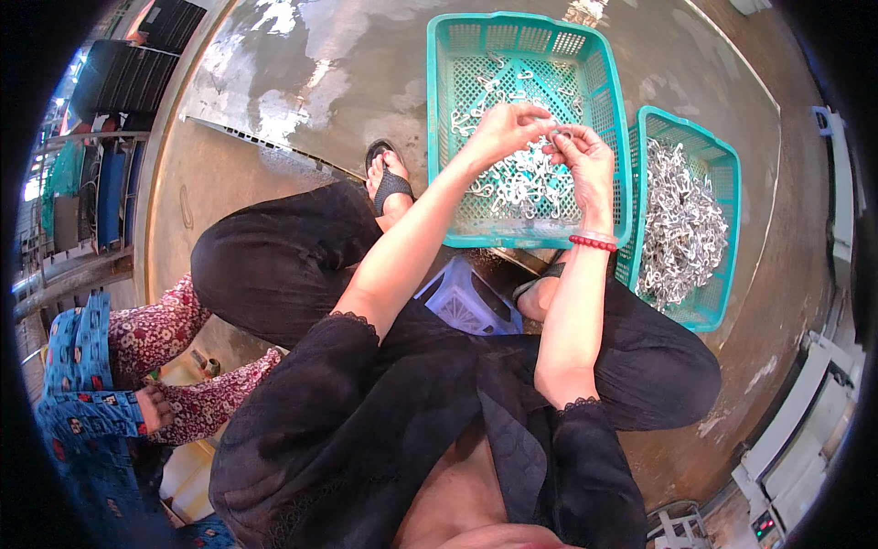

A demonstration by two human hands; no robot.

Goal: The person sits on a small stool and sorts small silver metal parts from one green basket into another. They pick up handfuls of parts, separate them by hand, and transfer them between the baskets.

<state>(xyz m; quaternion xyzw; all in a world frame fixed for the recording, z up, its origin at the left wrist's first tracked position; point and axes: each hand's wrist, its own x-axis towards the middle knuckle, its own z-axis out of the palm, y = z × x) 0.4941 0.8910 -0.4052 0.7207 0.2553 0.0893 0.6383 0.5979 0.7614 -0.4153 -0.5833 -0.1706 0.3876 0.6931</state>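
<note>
Both hands are raised over a large teal plastic basket (599, 82), their fingertips nearly meeting. My left hand (506, 130) is closed, its thumb and fingers pinched; what sits between them is too small to make out. A red beaded bracelet circles the wrist of my right hand (588, 169), whose thumb and fingers pinch a small grey metal hook (561, 134). Below the hands, many loose silvery metal hooks (521, 188) lie scattered on the basket's mesh bottom, thickest toward the near side.
A smaller teal basket (734, 201) at the right holds a dense heap of similar metal hooks (681, 229). Between my knees is a purple plastic stool (466, 297). Another person's flowered trouser leg (160, 334) and hand (155, 409) are at the left. White equipment (796, 412) stands at the right.
</note>
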